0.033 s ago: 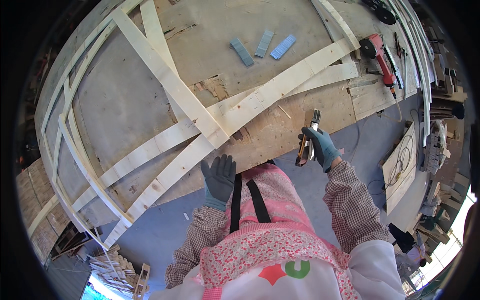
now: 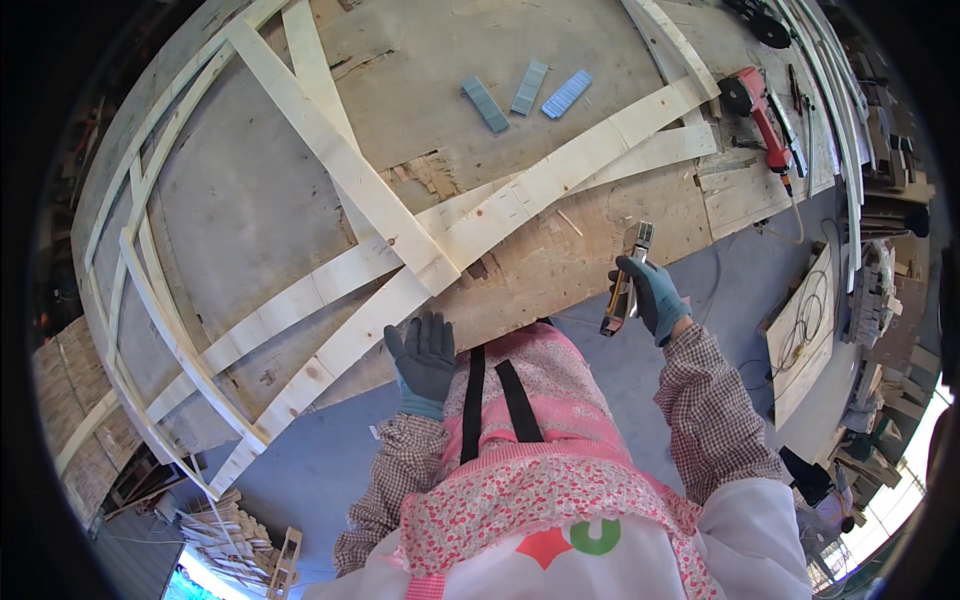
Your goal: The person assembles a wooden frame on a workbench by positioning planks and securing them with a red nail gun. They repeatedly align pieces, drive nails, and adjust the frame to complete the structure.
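Note:
My left hand (image 2: pixel 425 362) is palm up with its fingers stretched out, nothing in it, beside the front edge of the worktable (image 2: pixel 620 205). My right hand (image 2: pixel 655 298) is closed around a slim metal hand stapler (image 2: pixel 622 297) with a shiny head and orange-brown parts, its upper end over the table's edge. Just beyond the left hand lies a frame of pale wooden strips (image 2: pixel 365 325), some curved and some straight, crossing one another. Three grey-blue strips of staples (image 2: pixel 528 88) lie on the tabletop inside the frame.
A red power tool (image 2: pixel 768 125) with a black round part and a hose lies at the table's right. Black tools (image 2: pixel 765 25) lie farther back. A wooden board with a coiled cable (image 2: pixel 800 330) leans at right. Stacked wood (image 2: pixel 230 535) stands at lower left.
My left hand has shifted slightly to the left. The right hand and the stapler have moved a little to the right. The wooden frame and staple strips stay in place.

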`<action>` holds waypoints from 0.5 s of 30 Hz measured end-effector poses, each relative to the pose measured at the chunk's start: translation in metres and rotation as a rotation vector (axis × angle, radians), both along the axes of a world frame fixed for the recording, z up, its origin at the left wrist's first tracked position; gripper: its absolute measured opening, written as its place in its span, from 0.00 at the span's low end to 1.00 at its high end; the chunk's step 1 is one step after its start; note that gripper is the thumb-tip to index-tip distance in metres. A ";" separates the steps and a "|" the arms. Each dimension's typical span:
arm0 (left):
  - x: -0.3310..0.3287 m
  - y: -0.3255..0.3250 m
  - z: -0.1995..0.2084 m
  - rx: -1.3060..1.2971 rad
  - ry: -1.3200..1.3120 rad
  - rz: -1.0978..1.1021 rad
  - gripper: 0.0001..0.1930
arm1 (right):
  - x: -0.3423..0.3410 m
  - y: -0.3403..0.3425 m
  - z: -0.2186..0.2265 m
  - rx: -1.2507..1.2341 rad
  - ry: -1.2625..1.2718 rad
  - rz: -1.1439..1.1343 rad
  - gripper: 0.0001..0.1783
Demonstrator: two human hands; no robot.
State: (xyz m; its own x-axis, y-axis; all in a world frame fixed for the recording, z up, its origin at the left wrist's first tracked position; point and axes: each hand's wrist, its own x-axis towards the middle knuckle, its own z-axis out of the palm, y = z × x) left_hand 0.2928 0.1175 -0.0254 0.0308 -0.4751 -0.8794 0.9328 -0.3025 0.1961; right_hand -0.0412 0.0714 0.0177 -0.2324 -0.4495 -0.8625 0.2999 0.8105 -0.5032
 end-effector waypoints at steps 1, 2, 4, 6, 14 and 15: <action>0.017 -0.002 -0.004 0.040 -0.049 0.146 0.39 | -0.011 0.005 0.005 0.045 0.004 -0.072 0.22; 0.033 -0.002 -0.010 0.038 0.021 0.169 0.37 | -0.023 0.009 0.009 0.090 0.007 -0.146 0.22; 0.052 -0.007 -0.027 0.009 0.173 0.230 0.32 | -0.061 0.012 0.003 0.116 0.006 -0.147 0.18; 0.054 -0.006 -0.042 -0.100 0.194 0.252 0.23 | -0.096 0.006 -0.011 0.070 0.000 -0.254 0.20; 0.038 -0.022 0.087 -0.136 -0.261 0.171 0.24 | -0.316 -0.065 -0.092 0.030 0.640 -0.190 0.37; 0.042 -0.022 0.105 -0.160 -0.338 0.168 0.23 | -0.302 -0.086 -0.091 -0.105 0.905 -0.155 0.37</action>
